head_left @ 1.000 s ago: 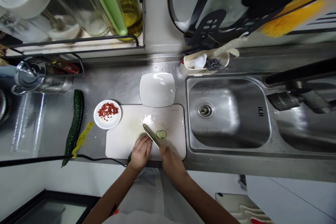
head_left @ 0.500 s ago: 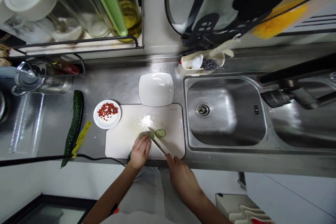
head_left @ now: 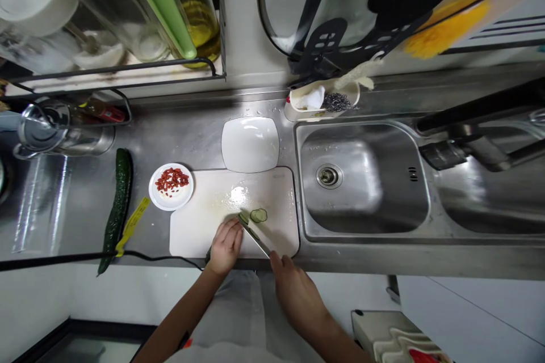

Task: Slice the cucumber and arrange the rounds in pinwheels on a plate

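Note:
My left hand (head_left: 225,247) is curled over a cucumber piece on the white cutting board (head_left: 200,221), mostly hiding it; its dark green end (head_left: 243,218) shows past my fingers. In my right hand (head_left: 293,285) is a knife (head_left: 256,236), gripped by the handle at the board's front edge. Its blade runs up-left and meets the cucumber's end. Cut cucumber slices (head_left: 258,215) lie just right of the blade tip.
A whole cucumber (head_left: 115,208) lies left on the steel counter beside a small plate of red berries (head_left: 171,186). An empty square white plate (head_left: 250,144) sits behind the board. The sink (head_left: 361,181) is to the right. A black cable (head_left: 85,254) runs along the front edge.
My right hand drew back toward the counter's front edge, pulling the knife along the cut. The left hand stayed on the cucumber. The view shifted slightly.

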{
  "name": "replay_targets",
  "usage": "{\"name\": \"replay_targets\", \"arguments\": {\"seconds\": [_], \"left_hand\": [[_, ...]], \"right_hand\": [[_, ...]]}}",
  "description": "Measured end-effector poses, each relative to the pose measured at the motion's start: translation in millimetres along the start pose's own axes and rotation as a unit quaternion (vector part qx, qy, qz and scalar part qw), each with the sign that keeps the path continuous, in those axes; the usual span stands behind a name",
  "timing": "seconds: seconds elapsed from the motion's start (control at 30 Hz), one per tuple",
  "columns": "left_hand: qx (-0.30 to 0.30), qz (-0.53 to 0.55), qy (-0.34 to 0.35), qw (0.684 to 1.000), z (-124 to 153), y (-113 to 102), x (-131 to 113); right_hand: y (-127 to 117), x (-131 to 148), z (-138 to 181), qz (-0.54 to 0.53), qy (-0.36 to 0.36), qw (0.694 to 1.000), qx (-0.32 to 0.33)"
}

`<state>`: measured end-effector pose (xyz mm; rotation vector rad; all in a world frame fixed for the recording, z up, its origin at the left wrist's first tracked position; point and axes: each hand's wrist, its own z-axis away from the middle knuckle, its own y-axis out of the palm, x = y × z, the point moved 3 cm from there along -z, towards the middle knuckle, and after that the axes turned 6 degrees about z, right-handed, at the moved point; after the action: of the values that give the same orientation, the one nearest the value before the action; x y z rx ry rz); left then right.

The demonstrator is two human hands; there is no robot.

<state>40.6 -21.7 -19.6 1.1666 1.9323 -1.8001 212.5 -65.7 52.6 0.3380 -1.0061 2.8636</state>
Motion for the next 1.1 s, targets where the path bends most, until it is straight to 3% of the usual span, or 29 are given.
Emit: {"name": "replay_targets", "arguments": {"seconds": [0.83,1.1], "left_hand": [[-0.005,-0.006,0.017,1.0,-2,0,-2],[-0.009,-0.005,0.02,1.0,-2,0,-2]], "right_hand": [[-12,0,-12,-0.042,-0.021,0.998,0.039],[-6,1,-21,-0.037,-0.025,0.999,0.031]]}}
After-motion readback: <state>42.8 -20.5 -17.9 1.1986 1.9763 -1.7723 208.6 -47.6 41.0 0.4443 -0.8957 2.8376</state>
